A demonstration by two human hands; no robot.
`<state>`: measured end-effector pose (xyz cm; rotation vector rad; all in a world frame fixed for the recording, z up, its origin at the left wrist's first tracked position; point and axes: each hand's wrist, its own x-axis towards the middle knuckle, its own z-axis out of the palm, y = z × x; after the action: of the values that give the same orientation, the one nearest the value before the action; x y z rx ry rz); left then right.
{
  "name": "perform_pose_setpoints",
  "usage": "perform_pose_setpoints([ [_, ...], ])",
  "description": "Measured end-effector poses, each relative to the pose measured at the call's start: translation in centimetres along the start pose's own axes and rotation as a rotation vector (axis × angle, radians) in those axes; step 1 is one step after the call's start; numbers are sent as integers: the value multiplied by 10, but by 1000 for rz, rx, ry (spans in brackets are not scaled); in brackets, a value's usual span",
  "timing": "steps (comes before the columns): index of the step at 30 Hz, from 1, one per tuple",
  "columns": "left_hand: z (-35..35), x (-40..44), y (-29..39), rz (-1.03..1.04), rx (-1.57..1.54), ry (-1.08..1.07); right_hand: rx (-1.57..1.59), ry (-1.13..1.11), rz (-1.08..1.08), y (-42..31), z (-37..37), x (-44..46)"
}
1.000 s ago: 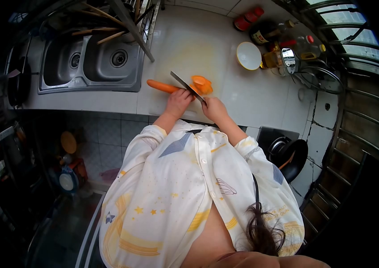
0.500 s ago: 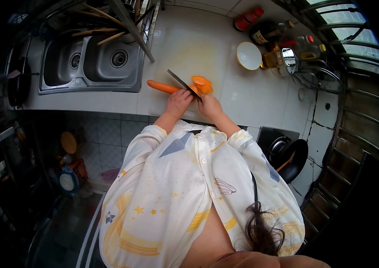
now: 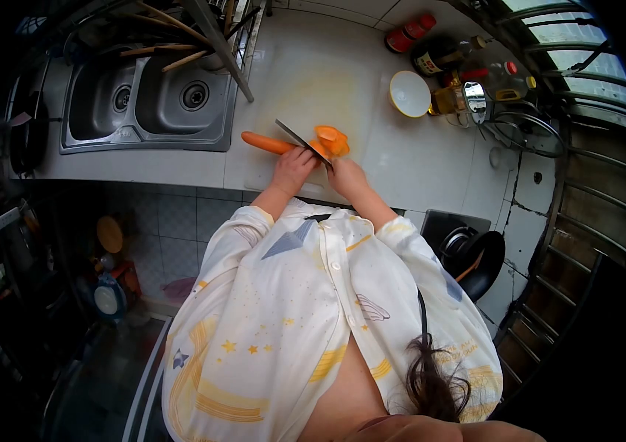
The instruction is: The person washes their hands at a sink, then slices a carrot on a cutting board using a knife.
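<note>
A long orange carrot point(image 3: 265, 142) lies on a pale cutting board point(image 3: 305, 77) on the counter. My left hand point(image 3: 294, 169) is closed over the carrot near its cut end, fingertips close beside the blade. In my right hand point(image 3: 347, 179) is a kitchen knife point(image 3: 301, 138), its blade slanting up and to the left across the carrot. Just right of the blade sits a small pile of carrot slices point(image 3: 333, 139). The exact contact between blade and carrot is partly hidden by my fingers.
A double steel sink point(image 3: 147, 144) is at the left, below a rack with wooden utensils. To the right stand a white bowl point(image 3: 409, 94), several bottles point(image 3: 508, 77) and a glass lid point(image 3: 526, 134). A black pan point(image 3: 486, 265) rests on a stove at lower right.
The whole view has shifted very slightly. Both hands, the knife and the carrot keep nearly the same places, with the blade a touch lower.
</note>
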<state>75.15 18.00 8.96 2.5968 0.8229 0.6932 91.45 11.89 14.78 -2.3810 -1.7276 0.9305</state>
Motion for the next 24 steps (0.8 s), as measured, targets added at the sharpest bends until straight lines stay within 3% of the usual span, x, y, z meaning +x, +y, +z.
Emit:
perform_pose_setpoints([
  [6,-5,3,-1,-2,17,-22,100,48,-102,2,-5,-1],
  [13,-1,1,-1,-1,-34,19,98,-72,-15,10,-21,-14],
  [24,-2,-2,0,-24,-46,12,70,48,-97,6,12,13],
])
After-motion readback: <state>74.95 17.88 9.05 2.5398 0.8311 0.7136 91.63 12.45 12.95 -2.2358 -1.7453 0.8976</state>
